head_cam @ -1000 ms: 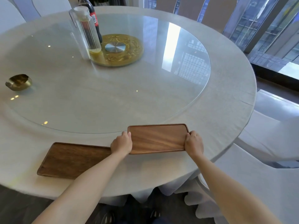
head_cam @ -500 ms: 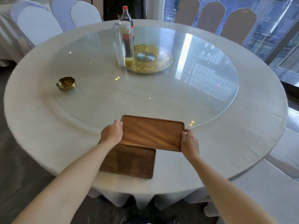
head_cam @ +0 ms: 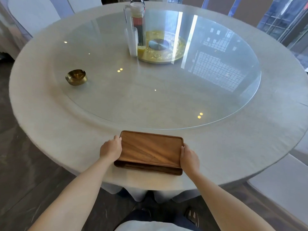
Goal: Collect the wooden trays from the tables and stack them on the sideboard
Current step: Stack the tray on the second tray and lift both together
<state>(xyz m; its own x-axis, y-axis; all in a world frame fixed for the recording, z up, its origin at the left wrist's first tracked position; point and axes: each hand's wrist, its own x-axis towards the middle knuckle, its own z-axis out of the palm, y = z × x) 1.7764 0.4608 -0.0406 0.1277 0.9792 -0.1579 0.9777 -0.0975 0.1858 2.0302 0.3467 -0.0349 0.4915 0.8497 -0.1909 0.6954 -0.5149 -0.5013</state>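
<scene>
A brown wooden tray [head_cam: 150,148] lies on top of a second wooden tray [head_cam: 148,169] at the near edge of the round table [head_cam: 50,117]. Only the front rim of the lower tray shows. My left hand [head_cam: 110,149] grips the top tray's left short end. My right hand [head_cam: 189,158] grips its right short end. Both trays sit almost in line, the top one slightly farther from me.
A glass turntable [head_cam: 166,97] covers the table's middle, with a gold centre disc [head_cam: 162,47], a clear pitcher [head_cam: 135,27] and a bottle behind it. A brass ashtray [head_cam: 76,77] sits at the left. White covered chairs [head_cam: 33,12] ring the table.
I carried the right-hand tray leftwards and set it over the second tray. A second ago they lay side by side; now the top one covers the lower almost fully.
</scene>
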